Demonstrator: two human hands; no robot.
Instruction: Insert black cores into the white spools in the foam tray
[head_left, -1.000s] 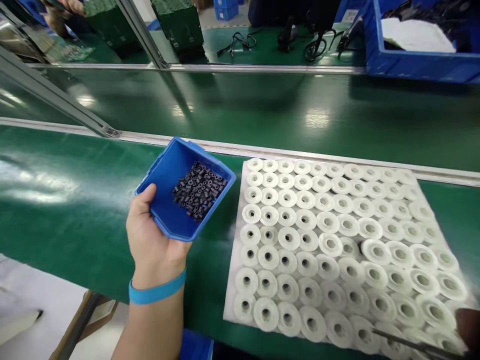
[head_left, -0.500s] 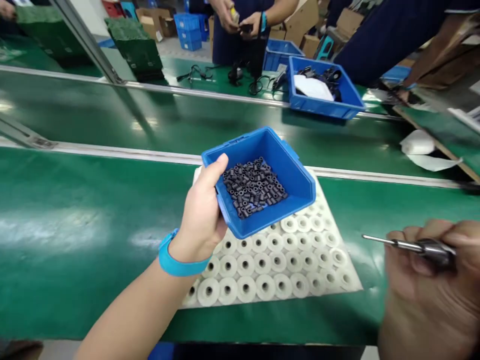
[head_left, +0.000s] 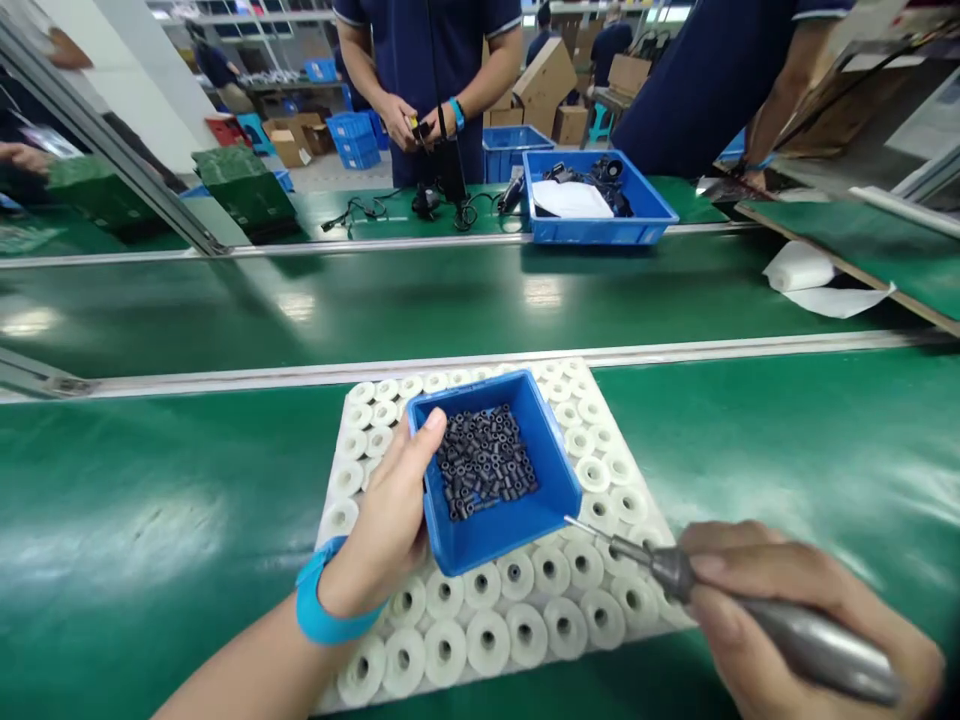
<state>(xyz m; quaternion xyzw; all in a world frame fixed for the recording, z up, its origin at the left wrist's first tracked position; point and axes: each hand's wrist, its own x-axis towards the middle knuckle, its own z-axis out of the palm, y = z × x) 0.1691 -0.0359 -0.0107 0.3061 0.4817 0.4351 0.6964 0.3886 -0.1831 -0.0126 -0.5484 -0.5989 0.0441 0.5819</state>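
Green table (head_left: 150,520) before us. Our left hand (head_left: 394,500) grips blue box (head_left: 553,490); our right hand (head_left: 795,575) grips metal tool (head_left: 670,572), thin tip (head_left: 589,527) pointing left by box corner, black tubes (head_left: 484,460) beyond.

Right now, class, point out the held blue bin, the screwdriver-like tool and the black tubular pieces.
Blue bin (head_left: 495,532), head view: bare inside surface.
Screwdriver-like tool (head_left: 672,572), head view: dark collar.
Black tubular pieces (head_left: 484,460), head view: middle of the pile.

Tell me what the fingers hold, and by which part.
The left fingers hold the blue bin by its left side, at the rim; the right fingers hold the thin-tipped tool by its handle.
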